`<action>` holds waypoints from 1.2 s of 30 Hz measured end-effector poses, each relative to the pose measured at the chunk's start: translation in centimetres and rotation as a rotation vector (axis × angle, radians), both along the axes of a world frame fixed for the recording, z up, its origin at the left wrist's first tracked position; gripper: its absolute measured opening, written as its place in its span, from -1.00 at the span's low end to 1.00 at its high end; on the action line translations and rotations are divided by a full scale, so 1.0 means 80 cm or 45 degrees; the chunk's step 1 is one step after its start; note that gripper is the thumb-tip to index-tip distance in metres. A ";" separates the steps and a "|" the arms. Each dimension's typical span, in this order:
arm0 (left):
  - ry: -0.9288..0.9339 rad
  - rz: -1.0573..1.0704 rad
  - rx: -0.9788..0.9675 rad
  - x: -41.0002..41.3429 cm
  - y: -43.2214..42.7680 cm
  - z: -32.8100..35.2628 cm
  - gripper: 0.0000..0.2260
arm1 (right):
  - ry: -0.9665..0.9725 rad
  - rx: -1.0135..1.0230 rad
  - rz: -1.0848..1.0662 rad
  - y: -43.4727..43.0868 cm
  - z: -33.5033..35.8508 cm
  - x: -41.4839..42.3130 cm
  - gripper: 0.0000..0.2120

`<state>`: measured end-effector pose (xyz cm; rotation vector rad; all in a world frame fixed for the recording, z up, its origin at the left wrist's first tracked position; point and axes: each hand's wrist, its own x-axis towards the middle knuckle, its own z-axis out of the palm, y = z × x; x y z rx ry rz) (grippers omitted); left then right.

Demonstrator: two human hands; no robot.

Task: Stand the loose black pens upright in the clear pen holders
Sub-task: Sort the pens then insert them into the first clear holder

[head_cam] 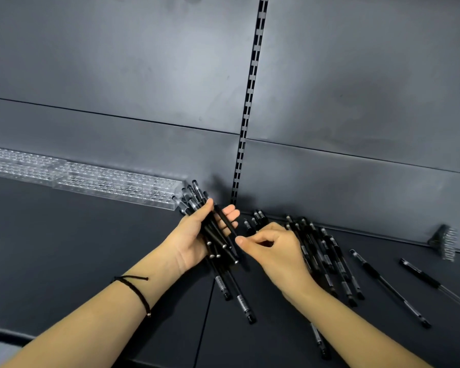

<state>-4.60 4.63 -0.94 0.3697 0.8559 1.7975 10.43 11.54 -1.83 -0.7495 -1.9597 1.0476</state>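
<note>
My left hand [197,236] grips a bundle of several black pens [215,229], palm up, just right of the clear pen holders [112,183] that line the back of the dark shelf. The holders show rows of holes and no pens stand in them. My right hand [274,247] hovers beside the bundle with its fingers curled, thumb and forefinger close to the lower end of one pen. Whether it pinches that pen is hidden. More loose black pens [327,258] lie in a heap under and right of my right hand.
Two single pens [388,286] lie apart at the right. A small clear holder with pens [446,241] lies tipped near the back wall at far right. A slotted upright rail [247,112] runs up the grey back panel. The shelf's front edge [8,333] is at lower left.
</note>
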 end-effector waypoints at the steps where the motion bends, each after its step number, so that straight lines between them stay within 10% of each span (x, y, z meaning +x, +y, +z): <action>1: 0.000 -0.009 -0.005 0.000 0.000 0.000 -0.72 | -0.052 0.009 0.057 0.000 0.000 0.001 -0.85; 9: 0.123 -0.002 0.047 -0.002 -0.005 0.007 -0.86 | -0.457 0.326 -0.097 0.062 0.010 0.030 -0.94; 15: 0.032 0.059 0.153 -0.025 -0.010 0.011 -0.81 | -1.201 0.451 0.041 0.067 -0.002 0.036 -0.37; 25: 0.016 0.205 0.090 -0.037 -0.012 0.011 -0.83 | -0.938 0.510 -0.044 0.065 0.003 0.033 -0.47; 36: -0.122 0.370 0.248 -0.061 -0.020 0.019 -0.82 | -1.331 0.452 0.032 0.062 -0.007 0.033 -0.31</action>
